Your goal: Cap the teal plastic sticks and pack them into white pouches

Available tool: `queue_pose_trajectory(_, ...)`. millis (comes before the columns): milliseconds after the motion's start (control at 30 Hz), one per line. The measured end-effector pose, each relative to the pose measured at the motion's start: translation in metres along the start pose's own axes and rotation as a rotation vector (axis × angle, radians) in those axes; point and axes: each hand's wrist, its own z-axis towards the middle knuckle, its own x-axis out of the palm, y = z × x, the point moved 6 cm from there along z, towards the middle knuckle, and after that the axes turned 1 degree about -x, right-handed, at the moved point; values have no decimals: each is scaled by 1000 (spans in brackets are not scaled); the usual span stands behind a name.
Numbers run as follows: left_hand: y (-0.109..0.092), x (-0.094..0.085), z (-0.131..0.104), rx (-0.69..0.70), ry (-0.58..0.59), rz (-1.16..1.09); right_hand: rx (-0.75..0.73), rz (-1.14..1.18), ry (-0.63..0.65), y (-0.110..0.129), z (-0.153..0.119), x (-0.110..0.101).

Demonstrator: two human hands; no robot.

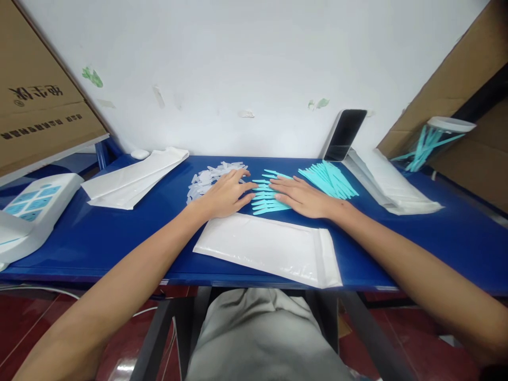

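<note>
Left hand (227,196): fingers spread and bent, tips by left ends of blue-green stick row (262,196); cannot tell if they touch. Right hand (305,198): fingers a bit apart, lying over right ends of same row. Row sits between both hands, on blue table (146,233). Pile of pale bits (201,181) just beside left hand, outer side. Loose stick heap (331,179) just past right hand. Long white bag (264,247) on near side of both hands. Black phone (346,135) leans up, beyond right hand.

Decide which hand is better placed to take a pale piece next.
Probably the left hand: it is beside the pale pieces, while the right hand is farther away, at the teal row.
</note>
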Motion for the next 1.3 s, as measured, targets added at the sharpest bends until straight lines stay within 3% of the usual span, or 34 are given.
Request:
queue_pose_trajectory(167,5,9,-2,-56,87,-19,5,-17,6,5,0,-3)
queue_pose_trajectory(367,4,7,-1,-20,56,0,-46,-26,-65,7,-1,-7)
queue_pose_trajectory(567,5,10,-2,-71,116,-8,-79,-79,-161,5,0,-11)
queue_pose_trajectory(867,8,16,-4,-75,115,-36,-83,-58,-163,10,2,-14)
queue_pose_trajectory(1100,8,15,-4,-99,142,-30,94,-148,-189,-13,0,-15)
queue_pose_trajectory(1300,8,17,-5,-146,167,-77,61,-125,-162,-24,5,-9)
